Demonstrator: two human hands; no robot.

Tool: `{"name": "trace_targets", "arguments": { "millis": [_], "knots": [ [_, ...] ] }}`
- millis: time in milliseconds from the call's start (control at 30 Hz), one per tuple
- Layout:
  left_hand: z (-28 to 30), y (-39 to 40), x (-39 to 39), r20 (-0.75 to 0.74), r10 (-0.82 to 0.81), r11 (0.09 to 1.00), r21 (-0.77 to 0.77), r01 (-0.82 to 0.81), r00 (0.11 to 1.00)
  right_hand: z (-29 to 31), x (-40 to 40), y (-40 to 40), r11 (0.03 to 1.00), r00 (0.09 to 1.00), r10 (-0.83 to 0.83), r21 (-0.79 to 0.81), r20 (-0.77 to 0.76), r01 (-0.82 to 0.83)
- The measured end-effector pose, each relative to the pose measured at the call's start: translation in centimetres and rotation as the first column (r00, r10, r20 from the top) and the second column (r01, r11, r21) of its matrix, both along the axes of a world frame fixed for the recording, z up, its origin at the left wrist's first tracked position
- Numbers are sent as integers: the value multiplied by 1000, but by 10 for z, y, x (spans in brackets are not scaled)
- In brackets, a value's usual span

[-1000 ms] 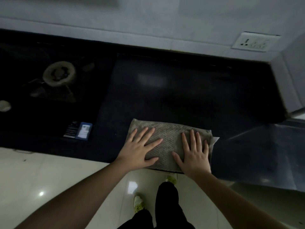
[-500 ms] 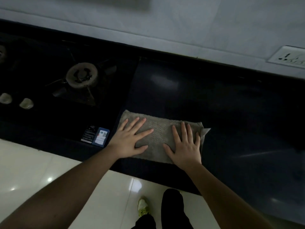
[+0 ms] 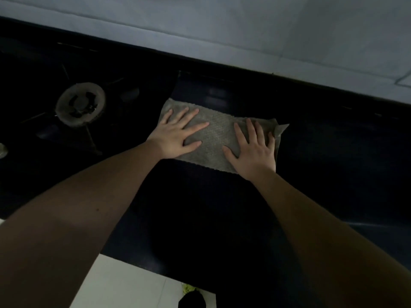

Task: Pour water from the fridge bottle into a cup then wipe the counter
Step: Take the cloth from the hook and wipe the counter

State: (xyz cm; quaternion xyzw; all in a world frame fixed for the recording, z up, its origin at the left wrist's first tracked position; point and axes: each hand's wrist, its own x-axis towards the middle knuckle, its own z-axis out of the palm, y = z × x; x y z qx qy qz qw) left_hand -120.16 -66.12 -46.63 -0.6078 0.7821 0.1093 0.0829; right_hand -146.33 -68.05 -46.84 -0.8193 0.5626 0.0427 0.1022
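Observation:
A grey textured cloth [image 3: 214,138] lies flat on the dark counter [image 3: 322,165], far back near the wall. My left hand [image 3: 178,133] presses on the cloth's left part with fingers spread and straight. My right hand [image 3: 253,150] presses flat on its right part, fingers straight too. A corner of the cloth sticks out past my right hand. No bottle or cup is in view.
A gas stove with a round burner [image 3: 80,104] sits directly left of the cloth. A pale tiled wall [image 3: 244,27] runs behind the counter. Light floor tiles [image 3: 124,287] and a shoe show below the counter's front edge.
Both hands have pushed the cloth away from the front edge toward the wall and leftward, up beside the stove. My arms are stretched out further.

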Motion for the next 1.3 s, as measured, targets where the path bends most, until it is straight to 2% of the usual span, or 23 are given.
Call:
{"name": "trace_targets", "arguments": {
  "millis": [300, 700, 800, 900, 1300],
  "knots": [
    [-4, -59, 7, -5, 14, 1000, -14, -14, 1000, -2, 5, -76, 998, 998, 62, 17, -22, -61],
    [-5, -92, 5, -13, 22, 999, -46, -22, 1000, -6, 8, -94, 997, 997, 75, 13, -36, -74],
    [-5, -76, -2, -1, 87, 995, -45, -87, 996, -6, 7, -89, 997, 997, 68, 20, -31, -68],
    [-3, -46, -10, 19, 86, 996, -23, -85, 996, -6, -1, -65, 998, 997, 65, 22, -40, -64],
    [1, 154, -32, 21, 99, 995, 8, -99, 995, 5, -19, 116, 990, 990, 136, 37, -39, -135]
  ]
}}
